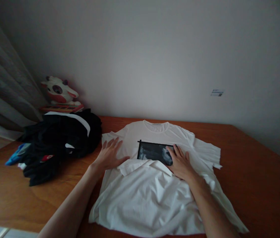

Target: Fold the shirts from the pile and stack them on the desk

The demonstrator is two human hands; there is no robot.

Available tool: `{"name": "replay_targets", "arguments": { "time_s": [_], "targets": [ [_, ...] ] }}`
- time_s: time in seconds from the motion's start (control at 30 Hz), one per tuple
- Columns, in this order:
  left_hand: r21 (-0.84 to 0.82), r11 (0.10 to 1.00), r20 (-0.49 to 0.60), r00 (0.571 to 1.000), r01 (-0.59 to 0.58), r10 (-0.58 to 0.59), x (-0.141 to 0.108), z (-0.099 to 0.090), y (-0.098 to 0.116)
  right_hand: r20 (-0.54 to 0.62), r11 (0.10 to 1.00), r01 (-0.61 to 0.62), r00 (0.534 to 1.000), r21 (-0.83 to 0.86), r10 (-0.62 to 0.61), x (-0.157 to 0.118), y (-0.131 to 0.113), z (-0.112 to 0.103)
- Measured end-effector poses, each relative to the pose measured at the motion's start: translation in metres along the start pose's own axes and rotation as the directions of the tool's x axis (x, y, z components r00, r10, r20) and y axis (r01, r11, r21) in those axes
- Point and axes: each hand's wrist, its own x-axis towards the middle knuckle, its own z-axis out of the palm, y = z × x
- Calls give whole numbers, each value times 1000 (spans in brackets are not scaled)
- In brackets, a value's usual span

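A white T-shirt [140, 195] lies spread on the wooden table, its neckline toward the wall. On its chest is a dark printed picture [152, 152] with a black frame line. The lower part of the shirt is rumpled, and a fold of it rises just below the print. My left hand [111, 153] rests with fingers spread on the shirt's left side, near the sleeve. Across the right edge of the print lies my right hand [181, 162], its fingers stretched out and touching the cloth. Neither hand grips anything that I can see.
A heap of black clothes [65, 135] with white trim sits at the left, a blue piece [16, 155] poking out. Behind it stands a cow-shaped toy keyboard [62, 94]. A curtain [3, 82] hangs at far left. The wall carries a small label [217, 93]. The wooden table [259, 185] extends right.
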Motion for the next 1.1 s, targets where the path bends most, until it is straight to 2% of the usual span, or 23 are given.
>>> {"name": "replay_targets", "arguments": {
  "time_s": [0.1,0.17,0.23,0.37,0.47,0.57,0.67,0.77,0.83,0.9,1.0,1.1],
  "targets": [
    [-211,955,-51,978,-209,203,7,2,9,-88,999,-38,995,36,41,2,4,-3],
    [-264,927,-17,962,-268,273,10,4,18,-129,994,-100,986,41,104,4,8,-3],
    [-217,943,50,962,-253,269,10,6,26,-119,986,-163,979,25,165,5,14,-2],
    [-86,981,144,972,-174,185,5,4,30,-47,974,-226,973,13,227,3,23,-3],
    [-82,982,153,971,-172,183,2,3,27,-1,973,-229,973,23,229,1,24,-6],
    [-147,974,98,977,-174,189,4,5,22,5,976,-216,976,31,216,1,25,-7],
    [-202,976,-78,995,-76,61,10,7,12,-21,980,-198,980,37,198,1,26,-5],
    [-104,979,-233,952,177,-197,14,4,-6,-69,981,-189,979,53,193,2,27,-2],
    [20,926,-223,905,376,-363,12,1,-17,-122,980,-192,973,61,198,3,27,-1],
    [111,852,-168,855,512,-491,8,-3,-27,-193,980,-188,961,65,197,5,28,0],
    [107,803,-105,810,586,-577,4,-6,-36,-300,984,-155,938,83,173,8,32,1],
    [11,826,-60,825,563,-562,7,-5,-41,-396,990,-74,911,120,116,12,35,0]
  ]
}}
